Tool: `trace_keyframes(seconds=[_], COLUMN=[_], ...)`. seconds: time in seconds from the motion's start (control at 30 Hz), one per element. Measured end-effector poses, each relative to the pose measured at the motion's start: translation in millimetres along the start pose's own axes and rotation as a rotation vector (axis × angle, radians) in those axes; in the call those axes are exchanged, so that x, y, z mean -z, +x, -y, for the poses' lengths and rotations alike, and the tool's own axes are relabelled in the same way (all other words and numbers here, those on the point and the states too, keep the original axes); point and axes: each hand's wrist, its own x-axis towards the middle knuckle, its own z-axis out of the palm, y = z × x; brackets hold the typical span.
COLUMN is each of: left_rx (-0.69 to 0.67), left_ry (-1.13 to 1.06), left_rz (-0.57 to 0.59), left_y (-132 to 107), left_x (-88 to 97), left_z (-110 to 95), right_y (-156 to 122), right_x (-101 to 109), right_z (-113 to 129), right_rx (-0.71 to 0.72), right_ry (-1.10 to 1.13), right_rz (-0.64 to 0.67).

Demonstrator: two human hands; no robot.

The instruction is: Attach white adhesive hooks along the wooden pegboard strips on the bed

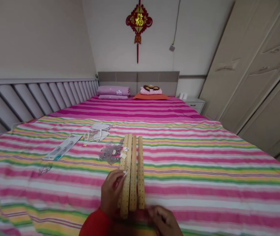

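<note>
My left hand point(111, 188) is closed in a pinch on a small white piece point(125, 172), just over the left wooden strips. Several long pale wooden strips point(141, 173) with rows of small holes lie side by side, pointing away from me. My right hand point(164, 219) is near the bottom end of the rightmost strip, smeared by motion; whether it holds anything is unclear. Beyond my left hand lies a heap of clear plastic bags point(110, 153) with small parts. Little pale pieces point(123, 155) rest on the strips beside it.
A striped sheet point(191, 183) covers the bed. To the left lie a flat clear package point(63, 147), a thin wiry bundle point(45, 168) and crumpled white packaging point(99, 131). A slatted rail point(44, 98) runs along the left; a wardrobe point(253, 75) stands right.
</note>
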Motion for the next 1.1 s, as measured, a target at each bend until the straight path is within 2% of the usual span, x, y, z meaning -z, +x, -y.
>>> trace_keyframes(seconds=[0.1, 0.2, 0.37, 0.63, 0.83, 0.97, 1.1], left_rx=[-0.087, -0.152, -0.174, -0.248, -0.151, 0.048, 0.239], left_ry=[0.007, 0.014, 0.035, 0.048, -0.072, -0.294, -0.420], left_rz=[0.020, 0.038, 0.046, 0.057, 0.069, 0.095, 0.139], left_y=[-18.3, -30.9, -48.0, -71.0, -77.4, -77.0, -75.8], left_x=[-2.6, -8.8, -17.8, -26.8, -36.5, -37.5, -33.1], left_z=[-10.3, -15.7, -18.2, -23.2, -31.9, -38.3, -39.6], right_y=[15.6, 29.7, 36.1, 30.0, 28.4, 26.7, 25.2], right_x=[-7.5, -15.1, -23.6, -19.2, -10.9, -10.0, -13.9], right_z=[33.3, 51.4, 50.6, 38.8, 36.5, 32.5, 28.9], right_rx=[0.083, 0.064, 0.036, 0.025, 0.049, 0.066, 0.079], right_ry=[0.078, 0.182, 0.333, 0.337, 0.282, 0.272, 0.276], right_rz=[0.029, 0.037, 0.039, -0.006, -0.029, -0.040, -0.047])
